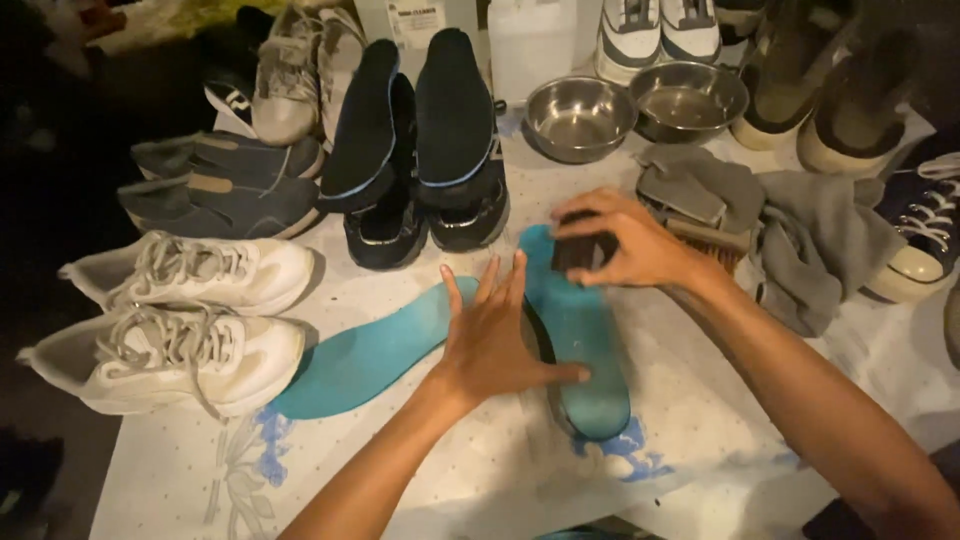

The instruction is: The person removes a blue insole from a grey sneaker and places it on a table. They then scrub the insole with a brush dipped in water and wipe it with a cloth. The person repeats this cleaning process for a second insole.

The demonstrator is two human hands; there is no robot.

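A: Where is the blue insole (585, 345)?
B: On the table (700, 440), flat, under the left hand (492, 335) with open, spread fingers. The right hand (625, 243) is closed around a dark brush (583, 250) on its upper end.
A: And nearby?
B: A second blue insole (365, 355) just beside, white sneakers (185, 320) to the left, two steel bowls (635, 110) behind.

Warm, dim light falls from above onto the middle of the pale patterned counter (700, 430), while the left side and corners sink into near black. The two round steel bowls (580, 118) show soft glare (no harsh highlights). Edges look slightly smeared, and the far shoes are grainy.
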